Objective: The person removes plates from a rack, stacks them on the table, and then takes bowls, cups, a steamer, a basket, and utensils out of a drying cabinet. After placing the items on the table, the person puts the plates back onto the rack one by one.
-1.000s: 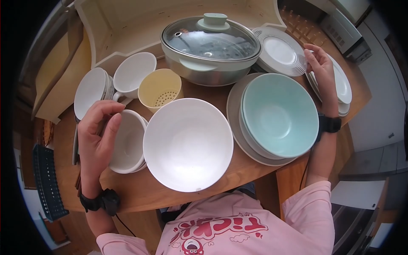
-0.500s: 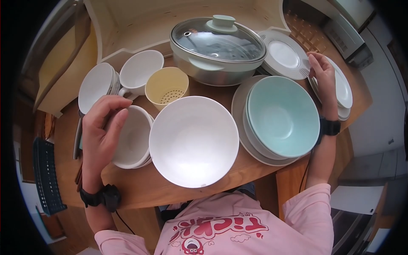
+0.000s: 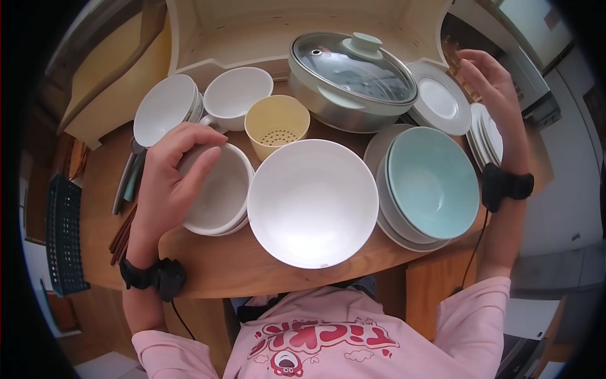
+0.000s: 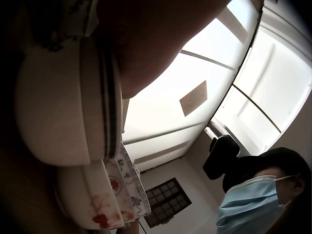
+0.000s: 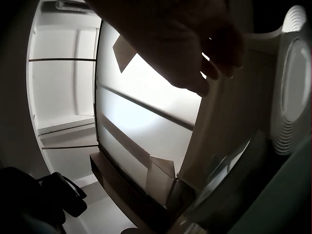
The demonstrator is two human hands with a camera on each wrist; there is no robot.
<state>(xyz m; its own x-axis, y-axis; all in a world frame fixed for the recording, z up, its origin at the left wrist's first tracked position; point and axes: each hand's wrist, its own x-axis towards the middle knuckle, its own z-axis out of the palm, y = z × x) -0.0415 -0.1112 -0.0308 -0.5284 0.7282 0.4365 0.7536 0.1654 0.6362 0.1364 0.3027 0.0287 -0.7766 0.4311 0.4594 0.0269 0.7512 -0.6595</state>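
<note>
My left hand (image 3: 169,180), fingers bent and thumb apart, is at the left side of a stack of small white bowls (image 3: 221,192) and holds nothing. In the left wrist view, a bowl with dark bands (image 4: 58,107) and one with red flowers (image 4: 92,200) show below the hand. My right hand (image 3: 497,95) is raised with loosely bent fingers above the right-hand plates (image 3: 489,136), nothing in it. Between the hands are a large white bowl (image 3: 312,202) and a mint-green bowl (image 3: 432,183) stacked in other bowls on a grey plate.
Behind stand a lidded pot (image 3: 353,82), ringed white plates (image 3: 439,98), a yellow cup with holes in its bottom (image 3: 276,120), a white mug (image 3: 238,91) and more bowls (image 3: 165,110). Chopsticks (image 3: 122,237) lie at the left. A cream-coloured bin (image 3: 303,31) spans the back.
My right hand has lifted away from the plates at the right. The left hand keeps its place by the small bowls. The whole head view has shifted, so the dishes appear further right.
</note>
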